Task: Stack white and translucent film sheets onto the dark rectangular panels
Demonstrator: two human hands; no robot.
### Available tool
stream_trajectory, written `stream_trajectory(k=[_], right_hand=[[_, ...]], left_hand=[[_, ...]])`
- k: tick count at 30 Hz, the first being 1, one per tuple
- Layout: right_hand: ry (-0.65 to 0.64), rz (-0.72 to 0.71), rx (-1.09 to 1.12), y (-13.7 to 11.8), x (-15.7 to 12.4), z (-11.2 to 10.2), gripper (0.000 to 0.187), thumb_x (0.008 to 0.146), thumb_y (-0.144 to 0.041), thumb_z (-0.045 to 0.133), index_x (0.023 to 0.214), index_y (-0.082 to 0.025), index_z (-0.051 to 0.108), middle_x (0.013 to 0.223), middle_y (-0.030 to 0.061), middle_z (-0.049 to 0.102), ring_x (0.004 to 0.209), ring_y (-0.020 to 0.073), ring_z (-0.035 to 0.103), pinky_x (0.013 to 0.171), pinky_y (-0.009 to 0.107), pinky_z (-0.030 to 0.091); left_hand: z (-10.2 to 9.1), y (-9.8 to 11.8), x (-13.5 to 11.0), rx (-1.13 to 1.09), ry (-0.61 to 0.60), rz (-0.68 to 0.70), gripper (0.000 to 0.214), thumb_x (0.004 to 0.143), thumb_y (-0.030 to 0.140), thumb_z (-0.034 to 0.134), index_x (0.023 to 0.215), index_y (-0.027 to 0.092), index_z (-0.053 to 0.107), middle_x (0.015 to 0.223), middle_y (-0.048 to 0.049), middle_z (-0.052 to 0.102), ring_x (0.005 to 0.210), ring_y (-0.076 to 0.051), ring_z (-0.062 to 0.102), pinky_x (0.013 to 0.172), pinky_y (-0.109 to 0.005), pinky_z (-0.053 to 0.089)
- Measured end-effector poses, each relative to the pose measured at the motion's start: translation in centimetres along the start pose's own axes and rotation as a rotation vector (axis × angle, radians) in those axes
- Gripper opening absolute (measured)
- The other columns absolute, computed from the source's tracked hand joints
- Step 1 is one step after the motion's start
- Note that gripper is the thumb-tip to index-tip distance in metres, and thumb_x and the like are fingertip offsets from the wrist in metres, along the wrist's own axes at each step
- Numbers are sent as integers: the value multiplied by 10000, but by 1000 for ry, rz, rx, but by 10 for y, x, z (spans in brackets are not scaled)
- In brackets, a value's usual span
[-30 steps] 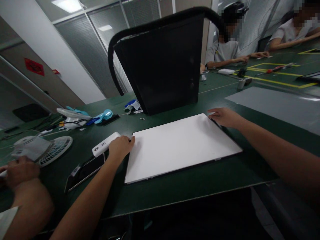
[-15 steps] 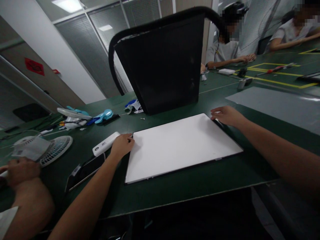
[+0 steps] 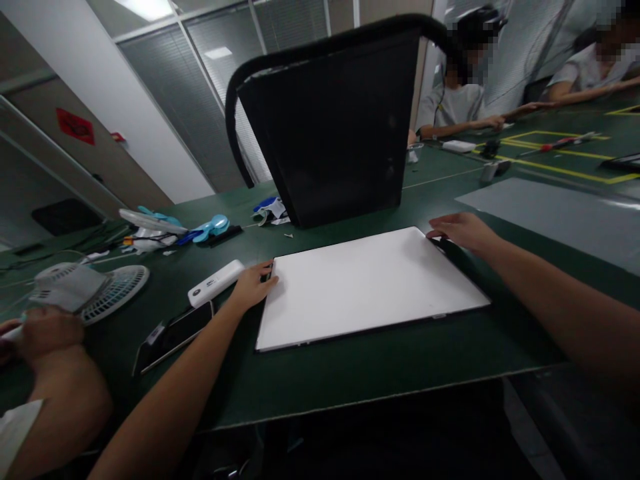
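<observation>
Across the near and middle ground stretches a green tabletop (image 3: 380, 373), the largest thing in view, with an upright black panel (image 3: 335, 133) standing on its far side, a thick black strip curving along the panel's top and hanging down at its left. Well to the right lies a smooth grey sheet (image 3: 560, 217). Between the person's arms, in front of the black panel, a thin white panel (image 3: 370, 287) with dark edging lies flat, its white face upward and its near long side close to the table's front edge.

The person's left hand (image 3: 250, 288) is at the far left corner of the white panel: the thumb lies over the left edge onto the white face, while the forefinger reaches along the outside of the edge to the corner, apart from the thumb. The right hand (image 3: 465, 232) is at the far right corner, its fingers bent and pointing left, the fingertips just at the edge and the palm outside it. Whether either hand grips the panel or merely rests against it cannot be told.

At the far left sits a white fan (image 3: 120, 290), with a co-worker's hand (image 3: 53, 330) just on its near side. A dark smartphone (image 3: 175, 337) lies left of the person's left forearm, and at its far end is a smaller white power bank (image 3: 217, 283), near the left wrist.
</observation>
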State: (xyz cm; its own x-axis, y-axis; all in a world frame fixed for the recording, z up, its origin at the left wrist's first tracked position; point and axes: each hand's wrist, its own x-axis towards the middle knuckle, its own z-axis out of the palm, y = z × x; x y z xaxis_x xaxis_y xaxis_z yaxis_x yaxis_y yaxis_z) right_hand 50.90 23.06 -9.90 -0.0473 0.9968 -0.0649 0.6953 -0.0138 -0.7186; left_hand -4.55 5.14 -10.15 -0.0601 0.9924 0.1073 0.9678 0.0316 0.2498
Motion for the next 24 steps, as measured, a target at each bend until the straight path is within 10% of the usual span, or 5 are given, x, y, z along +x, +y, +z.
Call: stream_trajectory(k=[24], right_hand=[[-13, 48, 385, 6, 7, -1, 350, 1062, -454, 654, 1254, -164, 685, 1242, 97, 688, 1146, 210, 663, 1075, 457, 551]], left_hand=[[12, -18, 7, -78, 21, 98, 630, 922, 593, 566, 1295, 136, 790, 1595, -137, 557, 1443, -364, 578, 1262, -485, 411]])
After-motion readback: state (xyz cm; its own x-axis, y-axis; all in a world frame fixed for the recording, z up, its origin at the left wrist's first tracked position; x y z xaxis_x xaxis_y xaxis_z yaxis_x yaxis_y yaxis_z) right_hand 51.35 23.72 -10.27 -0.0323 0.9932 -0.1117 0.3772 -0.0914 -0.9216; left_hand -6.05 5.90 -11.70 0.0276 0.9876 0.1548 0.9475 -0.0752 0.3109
